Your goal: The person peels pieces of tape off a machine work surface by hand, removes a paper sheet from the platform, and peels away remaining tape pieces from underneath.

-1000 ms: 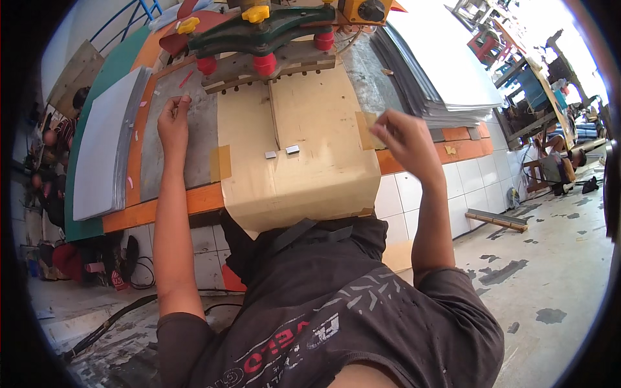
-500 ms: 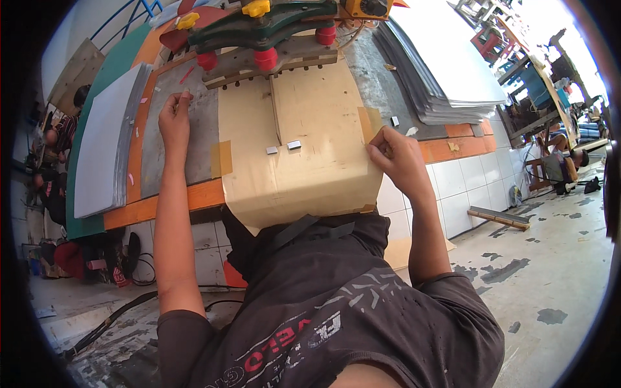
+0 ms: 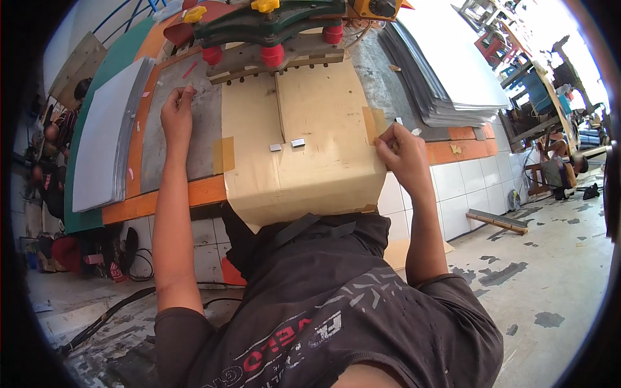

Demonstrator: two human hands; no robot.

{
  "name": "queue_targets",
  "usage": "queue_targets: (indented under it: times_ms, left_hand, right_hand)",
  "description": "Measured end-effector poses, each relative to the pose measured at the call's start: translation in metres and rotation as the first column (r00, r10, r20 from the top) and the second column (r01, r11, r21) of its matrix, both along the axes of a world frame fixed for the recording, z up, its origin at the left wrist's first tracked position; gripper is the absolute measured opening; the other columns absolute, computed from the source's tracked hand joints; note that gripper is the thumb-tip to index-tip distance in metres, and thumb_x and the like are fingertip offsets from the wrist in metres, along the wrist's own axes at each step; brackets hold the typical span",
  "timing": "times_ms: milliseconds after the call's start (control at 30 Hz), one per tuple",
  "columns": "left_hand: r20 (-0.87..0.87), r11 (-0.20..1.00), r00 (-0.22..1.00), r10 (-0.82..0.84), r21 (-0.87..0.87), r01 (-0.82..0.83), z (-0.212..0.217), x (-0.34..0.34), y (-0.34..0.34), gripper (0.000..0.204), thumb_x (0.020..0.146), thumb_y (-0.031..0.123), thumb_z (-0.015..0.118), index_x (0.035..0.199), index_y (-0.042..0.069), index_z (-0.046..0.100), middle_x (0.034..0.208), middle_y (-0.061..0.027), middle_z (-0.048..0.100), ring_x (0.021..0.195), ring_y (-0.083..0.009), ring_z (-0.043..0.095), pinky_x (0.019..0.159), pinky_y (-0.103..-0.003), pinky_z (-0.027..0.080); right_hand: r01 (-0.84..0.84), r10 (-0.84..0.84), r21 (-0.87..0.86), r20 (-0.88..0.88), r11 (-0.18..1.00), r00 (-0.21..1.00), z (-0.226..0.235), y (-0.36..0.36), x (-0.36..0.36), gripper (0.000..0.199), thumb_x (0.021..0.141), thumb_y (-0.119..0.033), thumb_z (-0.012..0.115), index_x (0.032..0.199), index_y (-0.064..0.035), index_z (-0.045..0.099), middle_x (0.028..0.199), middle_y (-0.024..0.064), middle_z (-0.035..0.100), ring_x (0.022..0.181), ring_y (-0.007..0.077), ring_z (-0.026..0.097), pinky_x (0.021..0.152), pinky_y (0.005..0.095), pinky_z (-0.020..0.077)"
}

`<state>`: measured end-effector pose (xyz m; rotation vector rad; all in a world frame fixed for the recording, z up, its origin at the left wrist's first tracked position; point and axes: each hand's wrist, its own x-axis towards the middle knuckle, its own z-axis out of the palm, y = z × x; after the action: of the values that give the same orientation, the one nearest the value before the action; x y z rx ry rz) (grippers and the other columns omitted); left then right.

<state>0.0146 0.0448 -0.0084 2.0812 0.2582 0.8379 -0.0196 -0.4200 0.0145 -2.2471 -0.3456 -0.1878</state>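
Pinching the brown tape strip [image 3: 370, 124] at the right edge of the tan cardboard sheet [image 3: 310, 152] in the frame's centre, the right hand [image 3: 404, 155] seemed halfway done, while the left hand [image 3: 177, 115] rested with relaxed fingers on the grey metal plate [image 3: 200, 139], and the left tape [image 3: 224, 154] was already stuck.

White-tiled bench front [image 3: 466, 187], stained grey concrete floor [image 3: 550, 271], wooden stool [image 3: 540, 178] at right, bright daylight beyond.

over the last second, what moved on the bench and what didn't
The right hand came down from above the stacked sheets to the tan board's right edge and now pinches at the tape strip there. The left hand stayed flat on the grey sheet; the board didn't shift.
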Motion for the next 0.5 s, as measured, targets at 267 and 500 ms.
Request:
queue_targets:
  times_ms: [267,500]
  left_hand:
    - [-0.016,1.0,1.0,-0.007,0.009,0.007,0.0015,0.0011,-0.0002,0.033,0.103,0.032,0.06,0.098,0.002,0.072,0.091,-0.0067,0.072,0.088,-0.0132,0.061,0.083,-0.028,0.045]
    - [-0.028,1.0,1.0,0.006,0.012,-0.006,-0.0002,0.0003,0.0013,0.034,0.103,0.033,0.06,0.098,0.002,0.072,0.09,-0.0069,0.071,0.087,-0.0139,0.062,0.082,-0.028,0.046]
  right_hand:
    - [-0.086,0.088,-0.044,0.051,0.995,0.995,0.0057,0.0009,-0.0066,0.02,0.087,-0.012,0.076,0.09,0.003,0.063,0.068,0.0106,0.062,0.059,0.0188,0.056,0.058,0.0331,0.0457]
    - [-0.033,0.035,0.038,-0.057,0.999,0.998,0.0012,0.0029,-0.004,0.018,0.086,-0.01,0.073,0.086,0.0034,0.061,0.074,0.015,0.068,0.065,0.0226,0.064,0.063,0.0341,0.0501]
